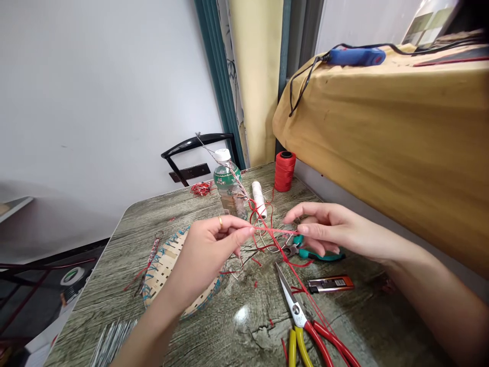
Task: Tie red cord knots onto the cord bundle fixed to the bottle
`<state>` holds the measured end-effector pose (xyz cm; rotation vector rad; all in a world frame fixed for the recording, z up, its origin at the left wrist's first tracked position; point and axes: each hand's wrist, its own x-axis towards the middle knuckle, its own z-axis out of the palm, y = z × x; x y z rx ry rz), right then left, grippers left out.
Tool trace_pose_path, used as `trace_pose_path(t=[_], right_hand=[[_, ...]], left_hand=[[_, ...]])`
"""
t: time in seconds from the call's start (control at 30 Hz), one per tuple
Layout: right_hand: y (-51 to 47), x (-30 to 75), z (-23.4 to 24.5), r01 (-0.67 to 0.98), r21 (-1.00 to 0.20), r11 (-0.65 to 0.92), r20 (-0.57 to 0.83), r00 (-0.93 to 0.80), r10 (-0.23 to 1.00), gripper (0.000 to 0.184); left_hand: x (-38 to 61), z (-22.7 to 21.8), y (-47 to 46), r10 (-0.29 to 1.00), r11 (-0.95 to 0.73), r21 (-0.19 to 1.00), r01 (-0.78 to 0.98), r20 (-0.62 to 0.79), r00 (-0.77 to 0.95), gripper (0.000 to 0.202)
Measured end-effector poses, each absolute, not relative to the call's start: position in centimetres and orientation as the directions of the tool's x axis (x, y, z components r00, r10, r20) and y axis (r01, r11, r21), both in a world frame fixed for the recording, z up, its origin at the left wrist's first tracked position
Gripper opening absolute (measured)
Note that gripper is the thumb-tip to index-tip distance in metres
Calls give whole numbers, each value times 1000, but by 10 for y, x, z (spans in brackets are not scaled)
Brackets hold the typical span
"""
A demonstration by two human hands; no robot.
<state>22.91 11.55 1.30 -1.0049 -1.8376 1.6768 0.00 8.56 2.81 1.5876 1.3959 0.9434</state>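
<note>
My left hand (209,250) pinches one end of a red cord (272,231) above the table, a ring on one finger. My right hand (331,230) pinches the other end, so a short stretch runs taut between them. Loose loops of the same red cord hang below and trail over the table (252,326). Under my left forearm lies a woven fan-shaped piece (164,265) with blue stitching. Teal-handled pliers (317,254) lie just under my right hand.
Scissors (301,318) with red and yellow handles and an orange lighter (330,284) lie at the front. A red thread spool (284,171), a white spool (259,199) and a plastic bottle (228,187) stand behind. Metal wires (110,341) lie front left. A yellow-covered ledge (382,142) rises right.
</note>
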Motion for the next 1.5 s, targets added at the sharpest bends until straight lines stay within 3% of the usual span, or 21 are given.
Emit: trace_pose_path(t=[0.2,0.4,0.5,0.6,0.7,0.8,1.0,1.13,1.3,1.4,1.5], right_hand=[[152,234,18,318,-920,227,10,-561,828,22],[174,228,-11,561,-722,404,102,-491,865,20],[163,230,-17,617,-636,464,193,-455,869,19],[145,235,-12,619,-577,533,263,-477,839,13],[124,239,-4,545,-602,583,221,-588,778,9],[107,238,2,469,-664,582,140,-687,713,14],[92,232,0,411,-719,561,163,-684,711,20],[89,228,-4,347,-742,574,266,-633,727,22],[88,218,-4,239,-765,598,368,-601,710,11],[89,212,-3,184,-850,494,317,-570,758,11],[90,211,-3,122,-969,215,123,-516,848,14]], left_hand=[[-26,20,106,991,-117,851,512,132,8,13],[-41,-8,115,997,-79,643,761,49,63,26],[-37,-15,108,987,-127,606,785,158,38,30],[-31,-15,97,968,-140,647,750,250,-35,22],[-29,-16,83,973,-131,704,698,227,-47,15],[-31,-20,68,993,-75,729,680,114,-12,15],[-24,-18,47,999,37,814,579,-29,-24,11],[0,-9,43,996,-93,881,465,90,30,11],[31,-5,46,969,-244,933,265,227,95,25],[38,-6,47,949,-311,934,175,295,113,10],[34,-8,45,955,-298,938,175,292,57,7]])
